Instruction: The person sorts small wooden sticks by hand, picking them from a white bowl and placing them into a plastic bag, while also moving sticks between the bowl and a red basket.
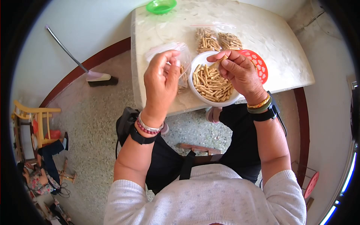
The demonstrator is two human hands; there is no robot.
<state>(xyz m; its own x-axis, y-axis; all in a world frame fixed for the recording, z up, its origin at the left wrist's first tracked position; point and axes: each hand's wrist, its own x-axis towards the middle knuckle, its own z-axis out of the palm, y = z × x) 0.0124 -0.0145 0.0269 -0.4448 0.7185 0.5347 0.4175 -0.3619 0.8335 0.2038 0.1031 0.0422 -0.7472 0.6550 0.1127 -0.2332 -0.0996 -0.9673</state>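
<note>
Head view: right hand (240, 71) pinches a tan stick (224, 59) above a white bowl (203, 59).
Left hand (162, 82) curls loosely over the clear bag (183, 51), its grip unclear; more sticks (212, 84) lie in the bowl.

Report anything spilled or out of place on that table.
Nothing stands out: the white bowl contains its heap of sticks, none show loose on the visible tabletop, and the green bowl sits upright near the far left corner.

A broom (98, 76) leans by the white wall (90, 26), a yellow chair (37, 110) near a person (51, 154).
</note>
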